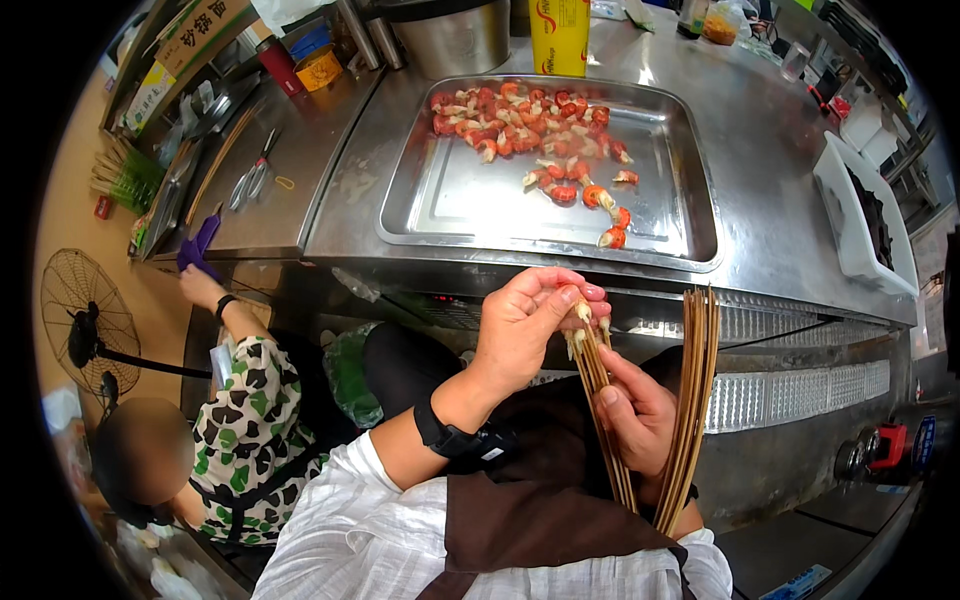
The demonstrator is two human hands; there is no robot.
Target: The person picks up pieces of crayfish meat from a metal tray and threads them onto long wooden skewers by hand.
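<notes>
My right hand [637, 420] is closed around a bundle of thin wooden skewers [607, 442], held in front of the brown apron. My left hand [521, 322] pinches a pale and reddish crayfish tail [583, 309] at the top of one skewer; its fingers partly hide the piece. Other pale pieces show at the tips beside it. A second bundle of bare skewers [691, 397] leans upright along the outer side of my right hand; how it is held is hidden. Beyond my hands, a shallow stainless steel tray [551, 256] holds many red, shelled-looking crayfish tails [517, 124].
A co-worker [247, 442] sits at the left, one hand on a purple cloth [199, 244]. Scissors [251, 176] lie on the steel counter [341, 202]. A yellow container [559, 37] and steel pot [454, 37] stand behind the tray; a white bin [844, 225] is at right.
</notes>
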